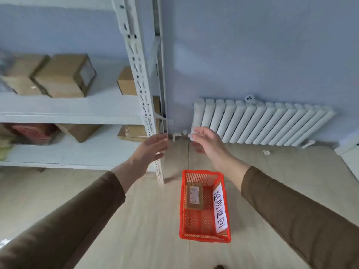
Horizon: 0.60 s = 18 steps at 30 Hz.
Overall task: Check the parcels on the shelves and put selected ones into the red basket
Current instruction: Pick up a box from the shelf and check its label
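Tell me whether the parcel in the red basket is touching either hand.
Apart. The head view shows the parcel lying in the red basket on the floor, while the left hand and right hand are raised above it, fingers open, holding nothing.

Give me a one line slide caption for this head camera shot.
Both empty hands, left and right, reach forward above a red plastic basket holding one labelled cardboard parcel.
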Each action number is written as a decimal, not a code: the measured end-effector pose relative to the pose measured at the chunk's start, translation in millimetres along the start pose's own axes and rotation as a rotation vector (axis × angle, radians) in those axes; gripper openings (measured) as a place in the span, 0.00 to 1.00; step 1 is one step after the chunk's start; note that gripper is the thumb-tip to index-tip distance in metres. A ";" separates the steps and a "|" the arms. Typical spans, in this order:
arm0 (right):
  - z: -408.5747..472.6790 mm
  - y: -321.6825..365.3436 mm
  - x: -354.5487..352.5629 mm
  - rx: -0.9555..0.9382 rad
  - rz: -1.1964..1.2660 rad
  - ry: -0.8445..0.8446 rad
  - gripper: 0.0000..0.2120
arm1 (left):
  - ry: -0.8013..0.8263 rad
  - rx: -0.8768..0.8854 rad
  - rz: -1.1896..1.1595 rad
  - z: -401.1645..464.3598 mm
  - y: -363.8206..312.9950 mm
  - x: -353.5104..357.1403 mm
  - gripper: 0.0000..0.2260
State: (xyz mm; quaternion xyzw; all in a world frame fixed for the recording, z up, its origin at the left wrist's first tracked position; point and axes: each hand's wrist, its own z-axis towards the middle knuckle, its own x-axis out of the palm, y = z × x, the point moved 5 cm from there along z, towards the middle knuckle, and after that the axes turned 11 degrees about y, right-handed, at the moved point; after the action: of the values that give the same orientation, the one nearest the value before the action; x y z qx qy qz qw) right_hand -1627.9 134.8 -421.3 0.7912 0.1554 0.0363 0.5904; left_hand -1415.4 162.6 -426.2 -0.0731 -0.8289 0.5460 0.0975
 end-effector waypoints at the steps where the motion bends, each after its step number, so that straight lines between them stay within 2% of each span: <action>1: -8.8 32.1 14.8 -0.050 -0.015 0.022 0.09 | 0.004 0.046 0.033 -17.5 -22.0 -19.4 0.12; 5: -47.6 146.0 88.3 -0.209 -0.084 0.129 0.08 | -0.001 0.227 0.148 -96.9 -100.6 -96.9 0.09; 10: -79.1 256.8 169.8 -0.397 -0.134 0.184 0.09 | -0.026 0.399 0.249 -173.2 -184.8 -178.4 0.07; 18: -71.5 353.1 233.0 -0.519 -0.222 0.178 0.09 | -0.056 0.545 0.345 -211.5 -282.1 -256.2 0.09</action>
State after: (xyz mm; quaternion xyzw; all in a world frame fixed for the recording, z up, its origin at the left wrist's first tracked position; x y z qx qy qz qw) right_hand -1352.2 178.2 -95.4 0.5857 0.2776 0.0792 0.7574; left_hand -1119.8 181.9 -106.4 -0.1685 -0.6298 0.7583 -0.0032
